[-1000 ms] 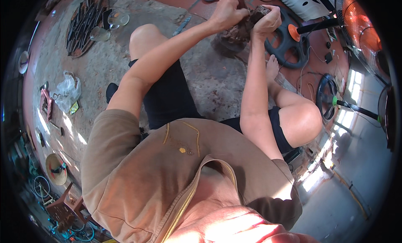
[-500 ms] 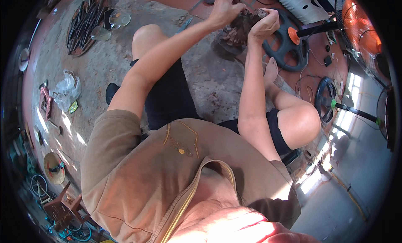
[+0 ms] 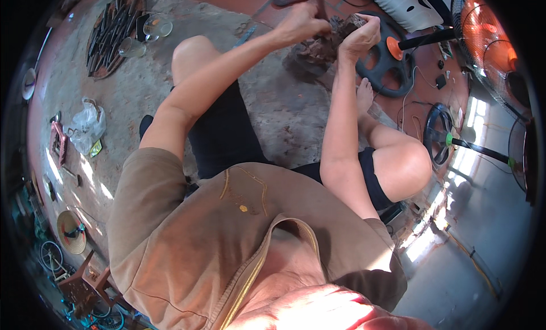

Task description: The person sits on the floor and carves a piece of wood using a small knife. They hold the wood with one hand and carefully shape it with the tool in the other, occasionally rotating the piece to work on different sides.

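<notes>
The right hand (image 3: pixel 362 38) curls its fingers round a rough dark-brown lump (image 3: pixel 333 41) at its right end; the left hand (image 3: pixel 302 24) curls left of it, hold unclear.

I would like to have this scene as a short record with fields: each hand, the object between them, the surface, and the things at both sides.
left hand: curled, near the brown lump; whether it holds a tool is unclear
right hand: gripping the lump's upper right part
object: rough brown lump, irregular shape
surface: grey stained slab
left side: dark sticks, two clear vessels, crumpled plastic bag, straw hat
right side: orange fan, second fan
</notes>
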Motion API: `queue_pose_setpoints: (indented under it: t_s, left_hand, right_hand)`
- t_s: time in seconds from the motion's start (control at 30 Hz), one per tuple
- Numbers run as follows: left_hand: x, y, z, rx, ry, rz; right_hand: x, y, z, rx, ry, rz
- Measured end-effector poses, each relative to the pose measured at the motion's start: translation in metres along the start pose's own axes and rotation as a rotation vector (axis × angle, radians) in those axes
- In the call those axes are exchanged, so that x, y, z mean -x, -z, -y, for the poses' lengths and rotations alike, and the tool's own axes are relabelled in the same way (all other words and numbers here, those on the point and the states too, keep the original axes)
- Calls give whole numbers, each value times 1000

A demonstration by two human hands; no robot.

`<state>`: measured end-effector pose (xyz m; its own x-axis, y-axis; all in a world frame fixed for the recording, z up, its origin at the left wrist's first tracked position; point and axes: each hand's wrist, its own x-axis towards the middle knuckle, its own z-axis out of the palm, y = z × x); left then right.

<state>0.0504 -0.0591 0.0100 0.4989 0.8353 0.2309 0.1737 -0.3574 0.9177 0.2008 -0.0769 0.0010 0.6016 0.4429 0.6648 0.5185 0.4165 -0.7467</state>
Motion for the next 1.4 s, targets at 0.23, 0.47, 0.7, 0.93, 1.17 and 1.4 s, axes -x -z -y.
queue_pose_setpoints:
  t_s: [0.23,0.47,0.7,0.93,1.17,1.4]
  left_hand:
    - [-15,1,15,20,-284,-263]
    - [-22,23,44,-504,-211,-216]
    - [-15,4,22,-175,-387,-181]
    - [-25,32,43,-752,-571,-10]
    - [-18,3,28,-459,-697,-188]
    - [-24,21,60,-635,-599,-177]
  right_hand:
    - [2,-3,6,51,97,113]
    - [-3,-4,-3,35,124,143]
    - [-6,-3,-3,35,123,165]
    - [-10,-2,-7,-98,-13,233]
    - [-15,0,-11,-112,-90,315]
    - [-20,2,-23,-133,18,281]
